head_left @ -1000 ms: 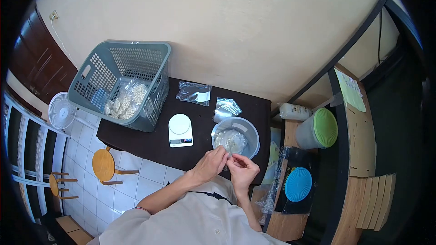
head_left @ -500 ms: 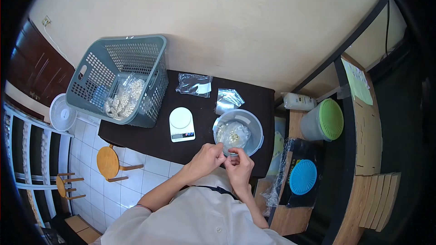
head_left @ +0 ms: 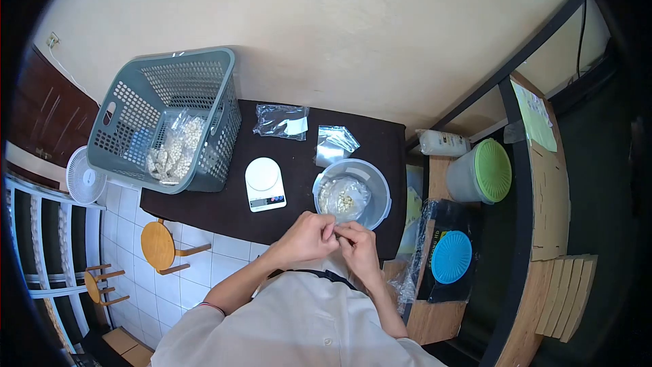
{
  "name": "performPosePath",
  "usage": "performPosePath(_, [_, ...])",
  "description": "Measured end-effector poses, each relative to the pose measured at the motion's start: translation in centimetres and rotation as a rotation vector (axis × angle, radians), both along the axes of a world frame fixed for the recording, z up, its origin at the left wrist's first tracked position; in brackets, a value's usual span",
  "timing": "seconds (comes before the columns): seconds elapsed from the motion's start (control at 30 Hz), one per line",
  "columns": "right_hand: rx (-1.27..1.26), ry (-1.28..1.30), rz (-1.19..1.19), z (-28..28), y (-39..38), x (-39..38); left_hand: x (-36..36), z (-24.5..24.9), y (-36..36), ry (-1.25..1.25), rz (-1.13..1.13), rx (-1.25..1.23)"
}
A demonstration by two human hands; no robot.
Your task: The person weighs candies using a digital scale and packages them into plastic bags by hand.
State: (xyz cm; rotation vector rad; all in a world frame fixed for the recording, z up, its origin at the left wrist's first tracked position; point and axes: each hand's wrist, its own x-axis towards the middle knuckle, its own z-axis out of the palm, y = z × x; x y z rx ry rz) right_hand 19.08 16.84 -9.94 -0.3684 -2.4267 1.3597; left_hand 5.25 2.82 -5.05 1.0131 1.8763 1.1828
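Both hands meet just in front of a translucent round tub (head_left: 380,207) near the table's front edge. My left hand (head_left: 307,236) is closed, fingers pressed together, and what it pinches is too small to make out. My right hand (head_left: 358,248) is also closed, its fingertips touching the left ones, its hold equally unclear. Inside the tub lies a clear plastic bag (head_left: 345,198) with pale small pieces. A white digital scale (head_left: 265,183) stands to the left of the tub. Clear flat bags (head_left: 334,145) lie behind the tub, and another clear packet (head_left: 281,122) lies behind the scale.
A grey-green basket (head_left: 219,126) with filled bags (head_left: 178,151) stands at the table's left. On the right are a green-lidded container (head_left: 492,170), a blue lid (head_left: 451,257) and a wooden shelf (head_left: 438,323). Stools (head_left: 157,247) and a fan (head_left: 85,175) are at the left.
The view has shifted slightly, so the table objects appear a little further left. My right hand's fingers have drawn closer against my left hand's.
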Motion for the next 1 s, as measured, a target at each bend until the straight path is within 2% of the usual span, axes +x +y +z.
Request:
performPosePath(0.07, [-0.088,-0.050,0.001,1.6,0.8,-0.5,-0.9,2.3,0.5,-0.055,-0.078,-0.034])
performPosePath(0.13, [-0.179,-0.099,-0.001,2.2,1.2,-0.7,-1.3,3.9,0.9,0.839,0.001,0.171])
performPosePath(0.17, [-0.425,-0.070,-0.045,2.2,1.1,-0.9,-1.4,1.9,0.8,0.632,-0.131,0.234])
performPosePath(0.2, [-0.672,-0.040,-0.087,2.2,1.1,-1.0,-1.0,0.8,1.1,0.631,-0.128,0.236])
performPosePath(0.23, [-0.751,-0.045,-0.081,2.3,1.1,-1.0,-0.4,0.0,1.4,0.613,-0.131,0.214])
performPosePath(0.37, [-0.652,-0.101,-0.065,1.9,2.5,-0.9,-0.2,-0.6,2.4,0.647,-0.091,0.190])
performPosePath(0.43, [-0.297,0.002,0.144,1.6,3.6,-0.7,-0.2,-0.4,2.6,0.690,-0.036,0.169])
performPosePath(0.47, [-0.283,0.017,0.145,1.5,3.8,-0.5,-0.1,-0.5,2.5,0.706,-0.034,0.181])
performPosePath(0.53, [-0.193,-0.066,0.314,2.5,4.2,-0.8,-0.2,-0.6,2.4,0.704,-0.120,0.124])
performPosePath(0.57, [-0.179,-0.054,0.320,3.0,4.4,-1.0,-0.3,-0.7,2.3,0.712,-0.142,0.093])
performPosePath(0.67, [-0.264,-0.319,0.209,4.8,4.0,-1.1,-0.3,-0.1,2.0,0.745,-0.165,0.141])
performPosePath(0.73, [-0.236,-0.305,0.227,4.9,3.7,-1.2,0.6,-0.4,2.0,0.706,-0.123,0.179])
performPosePath(0.8, [-0.181,-0.243,0.256,3.9,3.5,-1.0,0.9,-0.6,2.0,0.789,-0.113,0.173])
performPosePath(0.93, [-0.106,-0.134,0.339,2.9,2.8,-1.0,0.9,-1.0,1.6,0.789,-0.111,0.176])
performPosePath(1.0, [-0.127,0.069,0.357,2.5,2.2,-1.0,1.3,-1.4,1.3,0.633,-0.102,0.186])
